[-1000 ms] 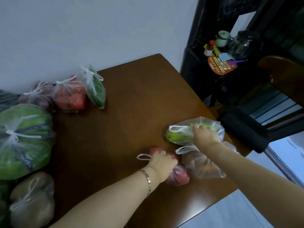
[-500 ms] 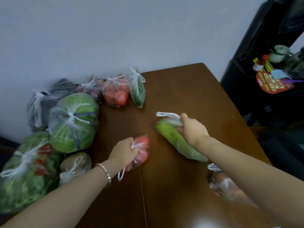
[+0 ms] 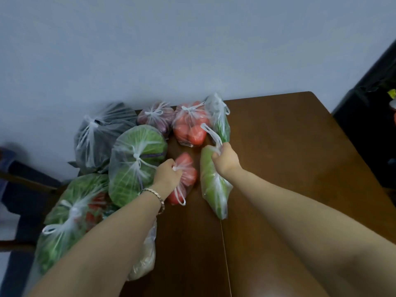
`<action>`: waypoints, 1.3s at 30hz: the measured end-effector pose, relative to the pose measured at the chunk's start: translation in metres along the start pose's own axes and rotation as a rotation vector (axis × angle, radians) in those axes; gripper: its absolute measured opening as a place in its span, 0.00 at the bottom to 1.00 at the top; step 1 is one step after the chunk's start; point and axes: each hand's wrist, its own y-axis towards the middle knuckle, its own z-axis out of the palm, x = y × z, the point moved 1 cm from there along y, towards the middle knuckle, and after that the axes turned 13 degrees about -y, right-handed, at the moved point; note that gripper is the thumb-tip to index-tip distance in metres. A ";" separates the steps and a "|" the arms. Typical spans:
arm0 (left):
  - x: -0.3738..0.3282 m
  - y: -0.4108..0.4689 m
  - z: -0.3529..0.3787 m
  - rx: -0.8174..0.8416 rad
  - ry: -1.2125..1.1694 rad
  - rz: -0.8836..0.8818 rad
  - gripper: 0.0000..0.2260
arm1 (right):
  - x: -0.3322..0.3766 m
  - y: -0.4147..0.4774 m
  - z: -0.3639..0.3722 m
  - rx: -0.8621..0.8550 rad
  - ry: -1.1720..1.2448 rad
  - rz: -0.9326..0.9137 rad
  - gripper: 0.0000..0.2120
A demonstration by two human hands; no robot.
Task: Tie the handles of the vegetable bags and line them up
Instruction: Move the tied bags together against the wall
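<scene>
My left hand (image 3: 167,175) grips the gathered top of a small clear bag of red vegetables (image 3: 186,174), which lies on the brown table (image 3: 289,146). Just to its right, my right hand (image 3: 226,157) holds the handles of a long clear bag with a green vegetable (image 3: 212,185); one white handle loop sticks up past my fingers. Both bags sit in front of a row of tied bags along the wall: tomatoes (image 3: 190,125), a green-leaf bag (image 3: 220,118), purple onions (image 3: 156,115).
More tied bags crowd the table's left side: a cabbage (image 3: 137,161), a dark grey bag (image 3: 100,133), mixed greens (image 3: 70,213) and a pale bag (image 3: 143,258) under my left forearm. A black shelf (image 3: 372,112) stands at the right. Bare tabletop lies to the right.
Both hands have carried their bags left and toward the wall, up to the row of tied bags. The view has swung left, and the third loose bag is out of sight.
</scene>
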 end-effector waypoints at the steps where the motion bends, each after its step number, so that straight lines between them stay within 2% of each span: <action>1: -0.001 0.005 0.002 0.007 -0.019 0.004 0.11 | 0.002 0.003 0.001 -0.017 0.027 -0.018 0.05; 4: -0.005 0.021 0.006 0.007 -0.047 0.008 0.15 | 0.009 0.010 0.002 -0.055 0.091 -0.073 0.11; 7: -0.007 0.031 0.009 0.003 -0.013 -0.012 0.16 | 0.008 0.006 0.000 -0.031 0.137 -0.119 0.18; 11: -0.012 0.029 0.012 0.030 0.071 -0.016 0.05 | -0.009 -0.010 -0.011 -0.052 0.053 -0.169 0.24; 14: -0.025 0.003 0.018 0.013 0.339 -0.008 0.17 | -0.032 -0.029 -0.026 -0.070 -0.149 -0.237 0.19; 17: -0.044 -0.042 0.028 -0.003 0.618 0.179 0.22 | -0.065 -0.060 -0.052 0.050 -0.325 -0.240 0.10; 19: -0.052 -0.078 0.043 0.084 0.623 0.279 0.18 | -0.098 -0.086 -0.072 0.133 -0.427 -0.221 0.09; 21: -0.055 -0.108 0.060 0.225 0.540 0.306 0.09 | -0.134 -0.107 -0.093 0.176 -0.599 -0.213 0.09; 22: -0.056 -0.121 0.069 0.305 0.537 0.300 0.07 | -0.151 -0.117 -0.103 0.209 -0.705 -0.199 0.12; 24: -0.060 -0.145 0.090 0.446 0.557 0.299 0.08 | -0.191 -0.141 -0.122 0.297 -0.926 -0.111 0.26; 27: -0.061 -0.161 0.112 0.524 0.577 0.309 0.08 | -0.241 -0.166 -0.139 0.426 -1.189 0.069 0.45; 29: -0.060 -0.168 0.122 0.547 0.590 0.307 0.08 | -0.267 -0.180 -0.138 0.452 -1.246 0.192 0.50; 34: -0.056 -0.179 0.134 0.553 0.577 0.266 0.08 | -0.299 -0.193 -0.124 0.347 -1.296 0.264 0.32; 39: -0.040 -0.180 0.125 0.536 0.542 0.195 0.07 | -0.300 -0.182 -0.118 0.251 -1.223 0.302 0.21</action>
